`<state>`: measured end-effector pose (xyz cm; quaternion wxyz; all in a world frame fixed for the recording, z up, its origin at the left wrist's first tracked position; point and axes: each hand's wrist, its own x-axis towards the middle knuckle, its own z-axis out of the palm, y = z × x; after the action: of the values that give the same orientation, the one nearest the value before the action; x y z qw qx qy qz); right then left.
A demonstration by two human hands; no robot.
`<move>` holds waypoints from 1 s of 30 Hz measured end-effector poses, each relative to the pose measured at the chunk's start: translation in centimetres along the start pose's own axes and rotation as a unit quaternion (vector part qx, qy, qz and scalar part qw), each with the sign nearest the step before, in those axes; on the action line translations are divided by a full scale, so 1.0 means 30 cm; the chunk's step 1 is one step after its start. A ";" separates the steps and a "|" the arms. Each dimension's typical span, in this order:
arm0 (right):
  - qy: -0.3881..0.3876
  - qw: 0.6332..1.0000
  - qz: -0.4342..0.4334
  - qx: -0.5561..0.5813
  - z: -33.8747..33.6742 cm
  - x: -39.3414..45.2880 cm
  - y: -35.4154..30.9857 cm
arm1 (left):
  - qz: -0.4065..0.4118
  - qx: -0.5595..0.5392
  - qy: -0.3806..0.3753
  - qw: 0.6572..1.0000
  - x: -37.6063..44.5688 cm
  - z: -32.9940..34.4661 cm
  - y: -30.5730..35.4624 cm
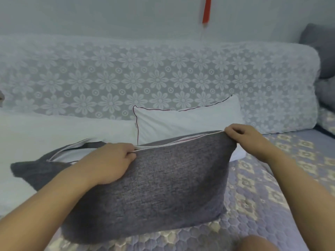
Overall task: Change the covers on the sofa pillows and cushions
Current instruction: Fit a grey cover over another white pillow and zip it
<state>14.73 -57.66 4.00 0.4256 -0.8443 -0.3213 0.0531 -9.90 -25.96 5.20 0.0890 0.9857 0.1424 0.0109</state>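
A dark grey pillow cover (163, 187) stands on the sofa seat in front of me with a white pillow insert (72, 153) showing through its open top seam at the left. My left hand (108, 163) pinches the zipper edge near the middle of the seam. My right hand (246, 136) grips the cover's upper right corner. A bare white pillow (190, 122) with dark red piping leans behind the grey cover.
A long backrest cushion (145, 78) in white floral lace runs across the back. White bedding (36, 131) lies at the left. The seat has a blue patterned quilted cover (262, 196). Grey cushions (324, 51) sit at the far right. A red strip (206, 9) hangs on the wall.
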 end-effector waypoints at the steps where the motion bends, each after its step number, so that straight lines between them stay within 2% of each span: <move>1: -0.011 1.000 0.002 0.005 -0.017 -0.007 0.006 | -0.007 0.009 0.014 1.000 0.009 0.010 -0.009; 3: -0.031 0.995 -0.016 -0.092 -0.050 -0.008 0.013 | -0.022 0.023 0.040 0.999 0.024 0.026 -0.029; 6: -0.074 0.955 -0.066 -0.278 -0.046 0.020 -0.005 | 0.006 0.015 0.065 0.998 0.023 0.035 -0.041; 10: -0.022 0.941 -0.096 -0.324 -0.035 0.040 -0.047 | 0.033 0.076 0.021 0.996 -0.014 0.044 -0.006; 13: -0.041 0.930 -0.094 -0.353 -0.069 0.053 -0.048 | 0.005 0.101 -0.020 0.995 -0.040 0.040 0.013; 16: -0.022 0.966 -0.089 -0.242 -0.064 0.059 -0.042 | 0.031 0.104 -0.083 0.991 -0.039 0.024 0.056; 18: -0.017 0.984 -0.054 -0.171 -0.056 0.059 -0.041 | 0.066 0.045 -0.095 0.992 -0.024 0.011 0.131; 21: 0.007 0.996 -0.021 -0.083 -0.052 0.043 -0.029 | 0.057 0.033 -0.056 0.996 0.026 0.025 0.254; 23: 0.035 0.999 -0.023 -0.007 -0.045 0.017 -0.033 | 0.013 0.126 -0.009 0.992 0.051 0.031 0.326; 25: 0.053 0.998 -0.031 0.020 -0.034 -0.007 -0.030 | 0.011 0.191 0.045 0.980 0.070 0.030 0.396; 27: 0.060 0.997 -0.032 0.026 -0.027 -0.021 -0.019 | 0.086 0.124 0.080 0.985 0.097 0.031 0.475; 29: 0.057 0.997 -0.032 0.040 -0.030 -0.031 -0.014 | 0.168 0.004 0.059 0.984 0.133 0.033 0.559; 30: 0.055 0.997 -0.032 0.046 -0.032 -0.033 -0.013 | 0.199 -0.020 0.049 0.979 0.155 0.036 0.595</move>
<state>14.10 -58.75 4.72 0.4821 -0.8150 -0.3214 0.0077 -0.42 -41.66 7.30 0.0975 0.9906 -0.0529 0.0795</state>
